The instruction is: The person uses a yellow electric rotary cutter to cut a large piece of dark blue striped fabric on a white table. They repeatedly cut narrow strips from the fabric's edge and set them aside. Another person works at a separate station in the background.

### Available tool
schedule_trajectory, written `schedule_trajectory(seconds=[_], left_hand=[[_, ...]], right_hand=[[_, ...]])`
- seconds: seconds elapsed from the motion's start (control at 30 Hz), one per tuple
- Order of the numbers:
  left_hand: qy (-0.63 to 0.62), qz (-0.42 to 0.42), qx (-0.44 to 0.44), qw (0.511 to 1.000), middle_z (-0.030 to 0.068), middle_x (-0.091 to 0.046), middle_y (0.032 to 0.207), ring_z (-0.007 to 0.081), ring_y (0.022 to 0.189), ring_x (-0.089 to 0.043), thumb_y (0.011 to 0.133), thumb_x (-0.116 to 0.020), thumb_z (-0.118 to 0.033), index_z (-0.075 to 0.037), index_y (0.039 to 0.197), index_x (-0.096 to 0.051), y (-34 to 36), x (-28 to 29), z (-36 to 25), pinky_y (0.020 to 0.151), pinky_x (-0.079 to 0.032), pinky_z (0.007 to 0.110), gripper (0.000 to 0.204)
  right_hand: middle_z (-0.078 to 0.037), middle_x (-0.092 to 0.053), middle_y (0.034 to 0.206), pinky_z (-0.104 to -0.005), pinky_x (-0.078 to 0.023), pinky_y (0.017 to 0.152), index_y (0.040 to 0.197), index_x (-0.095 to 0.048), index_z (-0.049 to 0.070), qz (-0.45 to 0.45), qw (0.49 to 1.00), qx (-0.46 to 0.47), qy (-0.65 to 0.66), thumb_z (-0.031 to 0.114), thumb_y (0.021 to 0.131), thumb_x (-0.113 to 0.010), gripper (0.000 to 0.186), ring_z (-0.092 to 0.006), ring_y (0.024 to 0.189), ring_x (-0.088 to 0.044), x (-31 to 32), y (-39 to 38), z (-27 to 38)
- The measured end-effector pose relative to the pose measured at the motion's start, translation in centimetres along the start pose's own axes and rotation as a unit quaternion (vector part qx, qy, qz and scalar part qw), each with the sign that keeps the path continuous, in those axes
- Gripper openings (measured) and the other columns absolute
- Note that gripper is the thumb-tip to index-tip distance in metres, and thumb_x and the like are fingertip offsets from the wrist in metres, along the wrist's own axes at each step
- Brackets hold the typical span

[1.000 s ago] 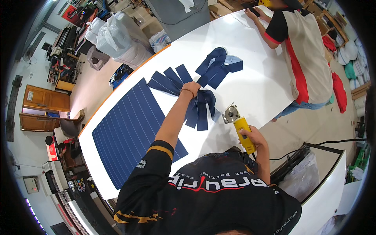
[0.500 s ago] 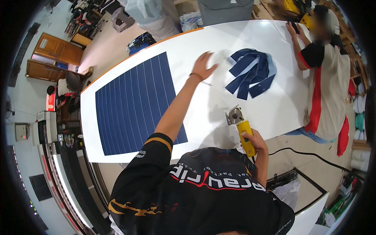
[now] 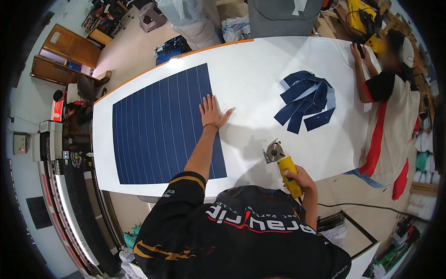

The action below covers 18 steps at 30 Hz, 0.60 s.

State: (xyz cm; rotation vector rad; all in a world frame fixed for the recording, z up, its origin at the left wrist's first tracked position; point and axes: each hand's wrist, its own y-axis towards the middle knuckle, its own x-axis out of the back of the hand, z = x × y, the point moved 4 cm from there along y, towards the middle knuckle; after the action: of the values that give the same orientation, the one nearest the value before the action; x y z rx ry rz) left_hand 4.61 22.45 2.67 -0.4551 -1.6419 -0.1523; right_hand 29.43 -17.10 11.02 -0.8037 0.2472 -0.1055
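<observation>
My left hand (image 3: 212, 112) lies with spread fingers on the right edge of a navy fabric sheet (image 3: 158, 125), which is marked with pale lines running along its length. Held by its yellow body in my right hand (image 3: 301, 179) is an electric rotary cutter (image 3: 288, 172). Its round blade points away from me, over the white table near the front edge. Beyond the cutter lies a loose heap of cut navy strips (image 3: 306, 97), some showing a lighter blue underside.
The long white table (image 3: 251, 69) carries all of this. At its far right end a person (image 3: 390, 102) leans with both hands on the table. A black cable (image 3: 353, 204) trails to the right. A grey bin (image 3: 283, 21) and wrapped bundles (image 3: 197, 30) stand behind the table.
My left hand has moved left and toward me, from above the bare table onto the fabric sheet. My right hand still holds the cutter. The strips have settled in the heap.
</observation>
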Motion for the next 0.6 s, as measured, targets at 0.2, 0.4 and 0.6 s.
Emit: schedule_trajectory(seconds=[0.2, 0.4, 0.6], left_hand=[[-0.048, 0.011, -0.033, 0.998, 0.0274, -0.006, 0.179, 0.0404, 0.167, 0.000, 0.092, -0.049, -0.088, -0.002, 0.172, -0.013, 1.8, 0.7, -4.9, 0.135, -0.003, 0.054, 0.123], [-0.065, 0.032, -0.059, 0.996, 0.0281, 0.000, 0.179, 0.0404, 0.167, 0.006, 0.090, -0.041, -0.095, -0.003, 0.173, -0.009, 4.2, -0.5, -10.7, 0.135, -0.001, 0.053, 0.128], [-0.283, 0.055, -0.128, 0.949, 0.0304, -0.007, 0.178, 0.0407, 0.167, 0.000, 0.092, -0.050, -0.088, 0.001, 0.171, -0.016, 8.1, -2.0, -15.8, 0.135, -0.004, 0.053, 0.123]], right_hand=[[-0.011, -0.068, 0.092, -0.0380, -0.061, 0.067, 0.121, -0.062, -0.001, -0.025, 0.999, -0.001, 0.033, 0.027, 0.096, -0.072, 0.038, -0.0230, 0.072, -0.072, -0.1, 0.6, -1.1], [-0.011, -0.068, 0.093, -0.0389, -0.061, 0.065, 0.121, -0.061, 0.000, -0.032, 0.997, -0.008, 0.075, 0.028, 0.097, -0.073, 0.039, -0.0238, 0.073, -0.072, 0.2, 0.3, -2.8], [-0.012, -0.069, 0.093, -0.0390, -0.061, 0.065, 0.122, -0.061, 0.000, -0.044, 0.993, -0.007, 0.106, 0.028, 0.097, -0.074, 0.040, -0.0241, 0.073, -0.073, 0.0, -0.3, -3.5]])
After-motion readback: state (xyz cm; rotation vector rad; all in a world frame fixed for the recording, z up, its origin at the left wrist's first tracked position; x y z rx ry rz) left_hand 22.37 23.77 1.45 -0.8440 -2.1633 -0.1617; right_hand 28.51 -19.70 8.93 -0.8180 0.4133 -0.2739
